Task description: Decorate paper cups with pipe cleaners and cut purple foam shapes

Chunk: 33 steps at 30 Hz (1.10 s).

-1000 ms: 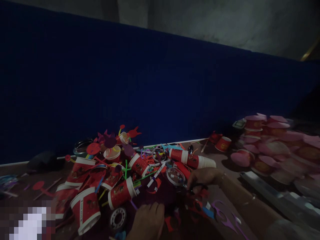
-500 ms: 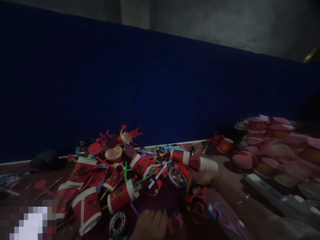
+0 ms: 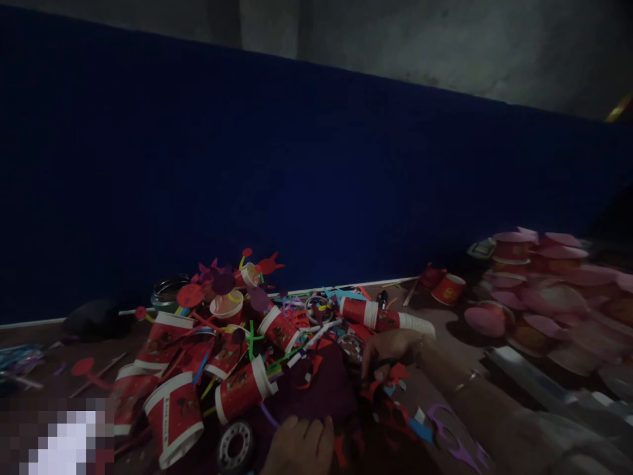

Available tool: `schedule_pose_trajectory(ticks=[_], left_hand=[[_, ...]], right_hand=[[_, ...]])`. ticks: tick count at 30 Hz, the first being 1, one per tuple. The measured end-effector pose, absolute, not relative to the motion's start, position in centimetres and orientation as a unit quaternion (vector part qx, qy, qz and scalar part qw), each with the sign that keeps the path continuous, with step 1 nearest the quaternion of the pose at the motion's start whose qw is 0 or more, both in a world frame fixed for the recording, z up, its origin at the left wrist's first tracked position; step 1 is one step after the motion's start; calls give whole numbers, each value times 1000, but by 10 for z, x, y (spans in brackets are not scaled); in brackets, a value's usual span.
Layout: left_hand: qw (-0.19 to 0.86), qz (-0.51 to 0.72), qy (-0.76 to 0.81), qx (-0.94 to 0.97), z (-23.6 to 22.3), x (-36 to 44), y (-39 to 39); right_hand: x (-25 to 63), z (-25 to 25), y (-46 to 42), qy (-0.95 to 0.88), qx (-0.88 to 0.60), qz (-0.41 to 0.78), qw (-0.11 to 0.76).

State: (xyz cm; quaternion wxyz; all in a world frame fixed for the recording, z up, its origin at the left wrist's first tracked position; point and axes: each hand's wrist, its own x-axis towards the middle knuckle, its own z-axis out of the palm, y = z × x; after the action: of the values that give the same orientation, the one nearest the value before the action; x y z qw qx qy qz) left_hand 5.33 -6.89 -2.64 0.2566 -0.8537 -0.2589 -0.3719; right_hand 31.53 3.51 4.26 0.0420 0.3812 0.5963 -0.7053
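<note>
My left hand (image 3: 299,445) lies at the bottom middle on the near part of a dark purple sheet (image 3: 329,389), palm down. Its fingers rest beside one another, with nothing visible in them. To the right my right hand (image 3: 395,349) reaches down among red and blue paper scraps (image 3: 395,392), fingers bent but apart. A clear tape roll (image 3: 350,346) is partly behind its fingers. Stacked red paper cups (image 3: 368,313) lie just beyond that hand. Purple scissors (image 3: 452,432) are below my right forearm. A white marker-like stick (image 3: 301,353) lies past the purple sheet.
Several red paper cups (image 3: 173,412) with straws and paper cutouts are heaped on the left. A black-and-white ring (image 3: 235,445) lies nearby. Pink-topped cups (image 3: 539,326) are piled at the right, near a long grey object (image 3: 524,376). A blue partition (image 3: 297,171) stands behind.
My right hand has moved slightly left, across the tape roll, and its fingers have spread. The white stick has shifted a little left. My left hand stays on the purple sheet.
</note>
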Motion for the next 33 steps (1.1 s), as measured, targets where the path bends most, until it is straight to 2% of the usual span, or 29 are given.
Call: schedule_pose_trajectory(ticks=[13, 22, 27, 33], left_hand=[[258, -374, -273, -848, -39, 54, -64], [248, -383, -271, -848, -33, 57, -66], [240, -378, -273, -851, -31, 59, -66], [232, -392, -263, -851, -15, 58, -68]], right_hand=[[300, 30, 50, 614, 379, -688, 71], [292, 39, 55, 644, 393, -650, 95], [285, 52, 55, 652, 431, -618, 79], [272, 48, 44, 607, 417, -673, 68]])
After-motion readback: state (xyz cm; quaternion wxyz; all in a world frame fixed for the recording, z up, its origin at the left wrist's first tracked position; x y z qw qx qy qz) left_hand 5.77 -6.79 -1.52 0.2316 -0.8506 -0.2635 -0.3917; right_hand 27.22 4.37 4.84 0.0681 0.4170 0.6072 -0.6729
